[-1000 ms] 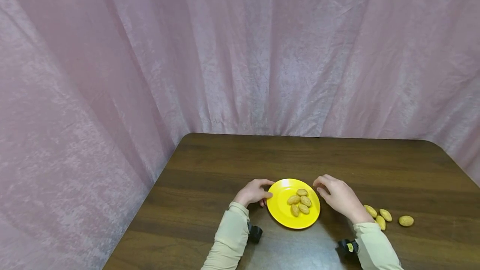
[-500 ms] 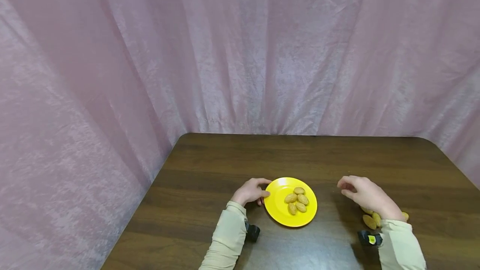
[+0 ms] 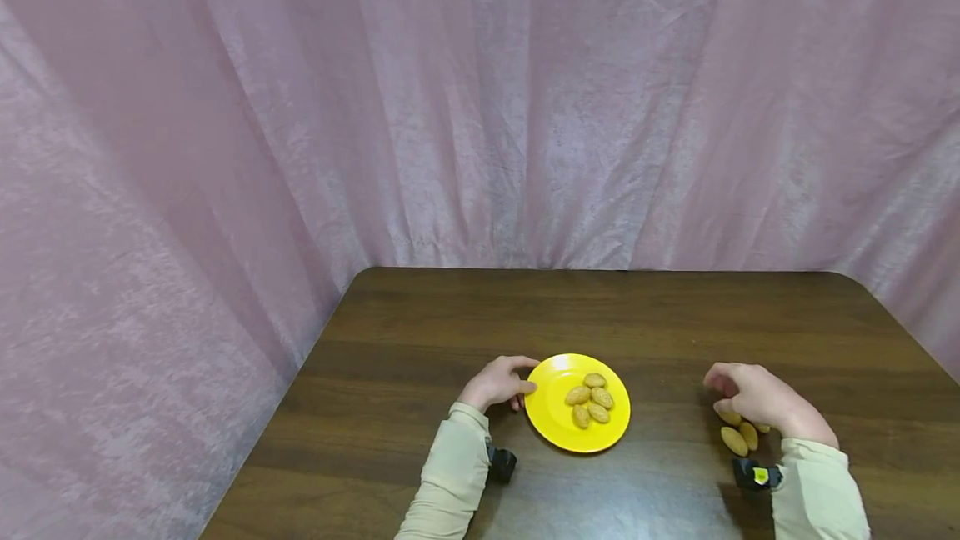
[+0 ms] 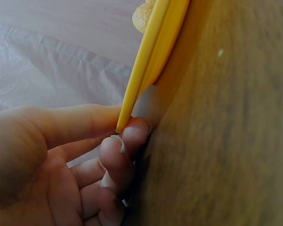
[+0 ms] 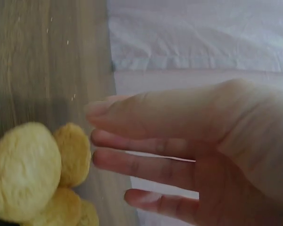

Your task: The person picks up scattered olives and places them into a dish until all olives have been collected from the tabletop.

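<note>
A yellow plate (image 3: 551,415) bears several oval golden cookies (image 3: 598,397) in a cluster right of its middle. My left hand (image 3: 498,382) pinches its left rim; in the left wrist view the thumb lies on one side of the rim (image 4: 132,99) and fingertips on the other. Off to the right, my right hand (image 3: 768,398) hovers at a small group of loose cookies (image 3: 734,441), partly covering them. The right wrist view has the nearest cookie (image 5: 26,172) just left of the fingertips, and the extended fingers (image 5: 146,169) hold nothing.
Everything stands on a dark brown wooden table (image 3: 525,307) with rounded far corners. A pink curtain (image 3: 480,107) hangs behind and to the left of it. A few pale crumbs (image 5: 67,42) lie near the loose cookies.
My right hand has moved from beside the plate's right rim, rightward to the loose cookies. My left hand keeps its pinch on the rim. The whole head view has shifted slightly.
</note>
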Demonstrator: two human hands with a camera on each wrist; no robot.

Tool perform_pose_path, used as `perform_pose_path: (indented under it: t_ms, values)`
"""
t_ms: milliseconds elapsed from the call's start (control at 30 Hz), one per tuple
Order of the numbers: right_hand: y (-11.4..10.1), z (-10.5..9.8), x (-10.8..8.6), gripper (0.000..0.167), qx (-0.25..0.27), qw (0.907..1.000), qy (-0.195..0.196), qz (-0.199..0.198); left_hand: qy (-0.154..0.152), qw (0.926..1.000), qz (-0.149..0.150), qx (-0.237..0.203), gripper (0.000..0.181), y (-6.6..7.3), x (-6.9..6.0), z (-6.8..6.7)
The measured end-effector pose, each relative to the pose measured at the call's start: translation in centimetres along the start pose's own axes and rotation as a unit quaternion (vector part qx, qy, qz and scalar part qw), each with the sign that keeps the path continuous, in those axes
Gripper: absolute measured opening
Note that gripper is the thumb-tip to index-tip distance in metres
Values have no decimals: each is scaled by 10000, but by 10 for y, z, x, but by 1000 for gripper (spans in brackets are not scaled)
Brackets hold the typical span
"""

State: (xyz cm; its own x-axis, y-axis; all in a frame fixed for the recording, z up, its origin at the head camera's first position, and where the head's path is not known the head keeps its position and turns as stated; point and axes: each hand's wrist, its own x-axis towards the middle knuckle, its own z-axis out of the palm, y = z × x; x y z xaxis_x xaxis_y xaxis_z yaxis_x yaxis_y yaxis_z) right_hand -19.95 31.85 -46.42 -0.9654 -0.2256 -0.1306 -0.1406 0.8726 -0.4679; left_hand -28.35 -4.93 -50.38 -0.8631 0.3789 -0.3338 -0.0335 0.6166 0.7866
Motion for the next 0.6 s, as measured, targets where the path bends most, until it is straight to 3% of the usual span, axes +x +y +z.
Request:
perform_pose_path:
  t_ms: [367,600]
  values:
    - [10,7,-1,17,405,9985,-353,99,-11,10000,22,-14,41,1,-1,-1]
    - [8,9,0,17,334,9987,-327,189,-17,10000,-10,-39,41,1,1,0]
